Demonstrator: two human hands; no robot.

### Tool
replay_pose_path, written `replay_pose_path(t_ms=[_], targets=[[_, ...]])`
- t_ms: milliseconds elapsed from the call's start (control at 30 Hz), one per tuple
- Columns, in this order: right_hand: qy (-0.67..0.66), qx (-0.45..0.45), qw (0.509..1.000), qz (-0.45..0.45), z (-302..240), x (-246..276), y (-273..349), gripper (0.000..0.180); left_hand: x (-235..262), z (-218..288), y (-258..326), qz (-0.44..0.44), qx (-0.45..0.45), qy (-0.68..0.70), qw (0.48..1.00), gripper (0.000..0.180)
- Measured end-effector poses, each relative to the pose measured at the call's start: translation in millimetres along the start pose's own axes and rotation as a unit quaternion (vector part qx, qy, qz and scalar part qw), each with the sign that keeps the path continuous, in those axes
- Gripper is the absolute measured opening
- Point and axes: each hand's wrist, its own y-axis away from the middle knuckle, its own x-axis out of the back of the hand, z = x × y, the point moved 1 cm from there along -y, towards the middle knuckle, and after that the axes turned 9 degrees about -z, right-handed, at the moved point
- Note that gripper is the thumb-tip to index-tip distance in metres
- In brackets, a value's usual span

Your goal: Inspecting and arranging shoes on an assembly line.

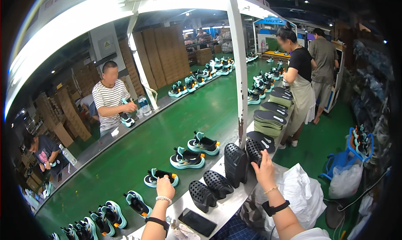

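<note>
My left hand (pixel 165 187) reaches over the green conveyor belt (pixel 138 152) and rests on the heel of a black and teal shoe (pixel 160 176). Its fingers are curled over the shoe. My right hand (pixel 264 168) holds a black perforated insole (pixel 253 150) at the edge of the metal side shelf (pixel 222 210). More black insoles (pixel 217 182) lie on that shelf between my hands, one stack (pixel 235 163) standing upright.
Pairs of the same shoes (pixel 186 158) run along the belt. A dark phone (pixel 197 221) lies on the shelf. Stacked insoles (pixel 269 121) sit farther along. A white post (pixel 238 68) rises from the shelf. Other people work across the belt and at right. A white bag (pixel 301 194) sits below.
</note>
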Motion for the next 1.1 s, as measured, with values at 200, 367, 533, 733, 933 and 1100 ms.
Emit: replay_pose_path(t_ms=[200,367,533,733,933,1100], targets=[[0.007,0.02,0.999,0.037,0,0,2,0.056,17,-35,9,-0.19,0.011,-0.124,0.974,0.016],[-0.002,0.012,0.999,0.039,4,-6,3,0.056,33,-72,27,-0.392,-0.001,-0.13,0.911,0.021],[-0.001,0.019,0.999,0.039,6,-7,3,0.056,-11,-96,25,-0.248,0.096,0.006,0.964,0.026],[-0.01,0.025,0.999,0.039,6,-8,3,0.056,-61,-109,-13,-0.327,0.119,-0.175,0.921,0.038],[-0.015,0.026,0.999,0.021,5,-5,5,0.056,-44,-107,-24,-0.368,0.153,-0.233,0.887,0.04],[0.013,0.036,0.997,0.06,4,-4,6,0.059,-46,-122,3,-0.304,0.041,-0.273,0.912,0.021]])
